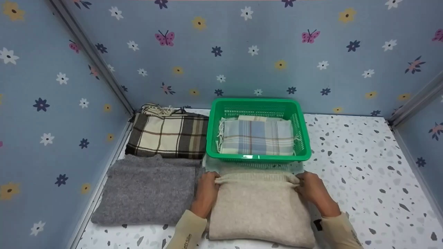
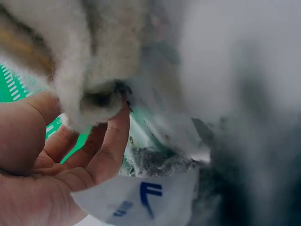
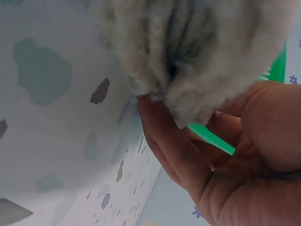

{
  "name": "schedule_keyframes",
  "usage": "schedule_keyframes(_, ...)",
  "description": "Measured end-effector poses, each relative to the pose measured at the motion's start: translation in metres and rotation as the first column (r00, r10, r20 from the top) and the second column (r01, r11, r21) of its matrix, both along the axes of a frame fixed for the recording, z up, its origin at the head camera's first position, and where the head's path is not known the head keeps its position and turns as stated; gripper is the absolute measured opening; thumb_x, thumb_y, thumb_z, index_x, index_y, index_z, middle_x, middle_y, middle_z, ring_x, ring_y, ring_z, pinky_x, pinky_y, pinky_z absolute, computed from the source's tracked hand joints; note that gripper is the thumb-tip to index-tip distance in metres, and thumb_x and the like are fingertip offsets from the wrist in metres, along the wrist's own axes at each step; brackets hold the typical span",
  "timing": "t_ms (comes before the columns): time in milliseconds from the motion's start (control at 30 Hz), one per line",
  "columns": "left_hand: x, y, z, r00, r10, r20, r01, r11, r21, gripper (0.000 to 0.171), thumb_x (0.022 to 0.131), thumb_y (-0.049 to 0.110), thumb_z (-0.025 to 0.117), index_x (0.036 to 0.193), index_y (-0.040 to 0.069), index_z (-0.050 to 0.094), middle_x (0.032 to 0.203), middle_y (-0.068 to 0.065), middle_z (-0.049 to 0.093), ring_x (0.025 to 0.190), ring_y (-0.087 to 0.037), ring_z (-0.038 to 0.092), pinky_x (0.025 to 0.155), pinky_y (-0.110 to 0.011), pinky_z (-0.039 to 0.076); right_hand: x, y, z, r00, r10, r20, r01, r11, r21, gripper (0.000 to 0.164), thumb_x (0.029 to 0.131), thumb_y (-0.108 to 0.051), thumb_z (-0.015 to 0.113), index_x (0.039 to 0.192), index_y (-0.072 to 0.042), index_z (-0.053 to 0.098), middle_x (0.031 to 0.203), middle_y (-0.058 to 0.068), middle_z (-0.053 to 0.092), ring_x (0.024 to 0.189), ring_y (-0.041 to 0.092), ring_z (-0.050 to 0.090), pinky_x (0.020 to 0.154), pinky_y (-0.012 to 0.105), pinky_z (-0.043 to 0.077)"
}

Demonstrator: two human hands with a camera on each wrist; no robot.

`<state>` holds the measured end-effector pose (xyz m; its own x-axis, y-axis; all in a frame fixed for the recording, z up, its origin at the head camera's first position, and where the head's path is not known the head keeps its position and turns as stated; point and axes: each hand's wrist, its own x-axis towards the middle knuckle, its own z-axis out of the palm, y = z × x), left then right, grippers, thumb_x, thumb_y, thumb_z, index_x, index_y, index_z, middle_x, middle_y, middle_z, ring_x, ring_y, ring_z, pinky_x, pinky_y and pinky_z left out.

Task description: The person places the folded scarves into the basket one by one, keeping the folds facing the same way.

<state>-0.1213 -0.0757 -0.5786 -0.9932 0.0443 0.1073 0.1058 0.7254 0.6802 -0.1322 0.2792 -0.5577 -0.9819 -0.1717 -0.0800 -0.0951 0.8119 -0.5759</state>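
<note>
A folded beige knit sweater (image 1: 261, 207) with a ribbed edge lies in front of the green basket. My left hand (image 1: 206, 193) grips its upper left corner, thumb on one side and fingers on the other. At the opposite corner my right hand (image 1: 315, 190) pinches the ribbed edge. Up close in the left wrist view, thick folds of the sweater (image 2: 101, 61) sit between thumb and fingers. The right wrist view shows bunched layers of the sweater (image 3: 202, 61) above the curled fingers. A pale translucent sheet (image 1: 211, 164) shows between sweater and basket.
The green basket (image 1: 258, 159) holds a folded blue-and-cream plaid cloth (image 1: 256, 136). Left of it lies a fringed black-and-cream plaid cloth (image 1: 166, 135), with a folded grey knit (image 1: 148, 193) in front. Flowered panels (image 1: 249, 55) stand at the back and both sides of the speckled surface (image 1: 360, 180).
</note>
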Motion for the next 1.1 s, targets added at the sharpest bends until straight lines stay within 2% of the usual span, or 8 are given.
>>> schedule_keyframes(100,-0.001,0.001,0.001,1.000,0.005,-0.003,-0.005,1.000,-0.030,0.021,0.083,-0.019,0.071,0.099,-0.005,0.076,0.094,-0.019,0.073,0.090,-0.038,0.072,0.078,-0.050,0.058,-0.001,-0.001,0.000,1.000,-0.009,0.019,0.009,1.000,-0.005,0.013,0.080,0.008,0.084,0.089,0.002,0.077,0.086,0.011,0.075,0.079,0.024,0.067,0.069,0.043,0.054)
schedule_keyframes(200,-0.001,0.003,0.002,1.000,0.007,-0.007,-0.007,0.999,-0.052,0.028,0.081,-0.021,0.072,0.105,-0.007,0.073,0.101,-0.023,0.072,0.098,-0.042,0.070,0.085,-0.055,0.056,0.000,0.000,0.001,0.999,-0.023,0.042,0.024,1.000,-0.013,0.013,0.080,0.008,0.083,0.082,0.000,0.073,0.073,0.003,0.064,0.070,0.018,0.055,0.062,0.037,0.046)
schedule_keyframes(333,0.001,0.005,0.005,1.000,-0.005,0.005,0.005,0.998,-0.064,0.023,0.081,-0.023,0.066,0.091,-0.003,0.067,0.092,-0.017,0.068,0.092,-0.037,0.068,0.077,-0.052,0.054,0.001,0.000,0.000,0.999,-0.031,0.044,0.032,0.999,-0.019,0.021,0.081,0.008,0.081,0.077,-0.004,0.066,0.068,-0.003,0.043,0.066,0.017,0.043,0.061,0.034,0.036)
schedule_keyframes(533,0.000,0.007,0.009,1.000,-0.020,0.021,0.022,0.995,-0.093,0.026,0.084,-0.022,0.056,0.083,0.001,0.068,0.082,-0.013,0.066,0.084,-0.031,0.068,0.068,-0.044,0.052,0.004,0.003,-0.002,0.998,-0.028,0.050,0.031,0.997,-0.067,0.013,0.085,0.008,0.079,0.092,-0.001,0.072,0.072,-0.001,0.051,0.068,0.017,0.046,0.063,0.034,0.039)
schedule_keyframes(767,-0.002,0.004,0.011,0.998,-0.033,0.057,0.034,0.999,-0.025,0.026,0.083,-0.024,0.057,0.094,-0.009,0.075,0.089,-0.022,0.072,0.088,-0.038,0.070,0.076,-0.049,0.057,0.006,0.005,-0.004,0.998,-0.025,0.064,0.032,0.994,-0.106,0.019,0.088,0.006,0.078,0.106,0.002,0.073,0.078,0.003,0.060,0.071,0.017,0.050,0.066,0.035,0.043)
schedule_keyframes(900,-0.005,0.002,0.010,0.994,-0.051,0.101,0.047,0.998,0.033,0.022,0.087,-0.021,0.062,0.078,-0.001,0.068,0.071,-0.008,0.060,0.070,-0.019,0.056,0.064,-0.035,0.045,0.007,0.006,-0.004,0.997,-0.011,0.074,0.021,0.990,-0.138,0.024,0.089,0.005,0.078,0.112,0.004,0.073,0.087,0.007,0.068,0.074,0.018,0.054,0.068,0.036,0.046)
schedule_keyframes(1000,-0.009,0.000,0.011,0.982,-0.058,0.178,0.040,0.994,0.104,0.022,0.088,-0.017,0.067,0.077,0.001,0.064,0.070,-0.003,0.055,0.068,-0.014,0.045,0.064,-0.032,0.039,0.008,0.006,-0.004,0.997,-0.003,0.072,0.014,0.988,-0.155,0.021,0.089,0.005,0.078,0.109,0.004,0.074,0.086,0.006,0.067,0.073,0.017,0.053,0.067,0.035,0.045)
schedule_keyframes(1100,-0.011,-0.002,0.013,0.961,-0.075,0.266,0.025,0.982,0.189,0.018,0.087,-0.018,0.067,0.084,-0.001,0.066,0.077,-0.005,0.058,0.071,-0.016,0.046,0.067,-0.034,0.042,0.008,0.007,-0.005,0.998,-0.003,0.057,0.013,0.986,-0.164,0.016,0.087,0.006,0.078,0.102,0.001,0.073,0.077,0.003,0.059,0.068,0.016,0.048,0.065,0.033,0.042)
